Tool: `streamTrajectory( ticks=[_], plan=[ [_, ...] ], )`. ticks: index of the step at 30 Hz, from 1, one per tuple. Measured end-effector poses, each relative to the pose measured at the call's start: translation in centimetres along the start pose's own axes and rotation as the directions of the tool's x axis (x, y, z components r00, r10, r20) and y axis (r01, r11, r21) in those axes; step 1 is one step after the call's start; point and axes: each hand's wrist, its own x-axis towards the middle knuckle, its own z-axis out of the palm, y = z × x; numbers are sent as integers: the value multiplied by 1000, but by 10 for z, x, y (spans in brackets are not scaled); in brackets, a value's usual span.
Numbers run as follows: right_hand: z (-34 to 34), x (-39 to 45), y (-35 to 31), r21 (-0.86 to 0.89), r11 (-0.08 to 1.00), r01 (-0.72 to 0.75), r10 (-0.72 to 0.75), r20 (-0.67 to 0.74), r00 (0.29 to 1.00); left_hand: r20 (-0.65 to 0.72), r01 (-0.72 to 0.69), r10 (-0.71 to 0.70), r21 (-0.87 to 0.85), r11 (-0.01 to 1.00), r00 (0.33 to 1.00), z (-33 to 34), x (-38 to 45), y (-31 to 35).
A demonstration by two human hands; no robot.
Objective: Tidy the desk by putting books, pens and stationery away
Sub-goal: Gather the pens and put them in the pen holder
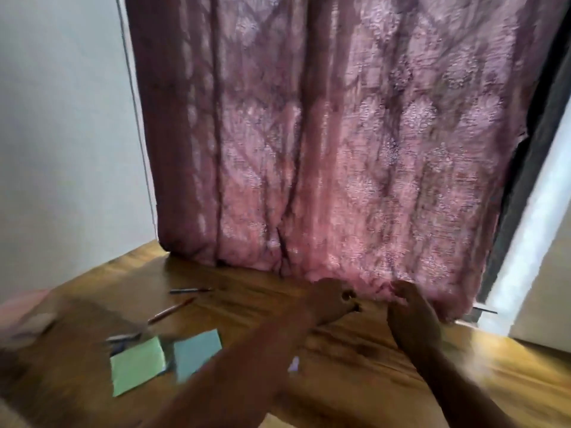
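The frame is blurred by motion. My left hand (329,301) reaches over the wooden desk (253,288) toward the curtain's lower edge, fingers curled around something small and dark that I cannot identify. My right hand (411,316) is beside it on the right, fingers bent and apart, nothing visible in it. Two pens or pencils lie on the desk to the left: a dark one (188,291) and a reddish one (171,310). A light green sticky-note pad (137,364) and a teal pad (196,350) lie nearer me. Another pen (122,337) sits just above the green pad.
A pink patterned curtain (340,134) hangs down to the desk's far edge. A white wall (61,134) stands on the left, and a white frame (525,236) on the right. A blurred pinkish object (27,313) lies at the far left.
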Motion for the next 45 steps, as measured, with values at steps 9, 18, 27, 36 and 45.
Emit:
streamTrajectory(
  ticks=[9,18,27,36,45],
  plan=[
    [245,-15,-157,-47,976,214,-186,342,921,-196,343,-335,4,939,922,-136,-102,-281],
    [391,-11,-203,-164,924,345,-183,603,776,76,543,-570,225,809,818,-147,-139,-379],
    [476,-19,-227,-251,755,606,-217,777,592,-29,601,-601,4,799,799,-141,-151,-406],
    [403,10,-236,-92,905,416,-312,523,793,-148,227,-697,-880,416,701,-168,-139,-375],
    [138,57,-201,-58,954,294,-293,19,956,-78,-52,-347,-995,84,935,-141,-4,-163]
  ],
)
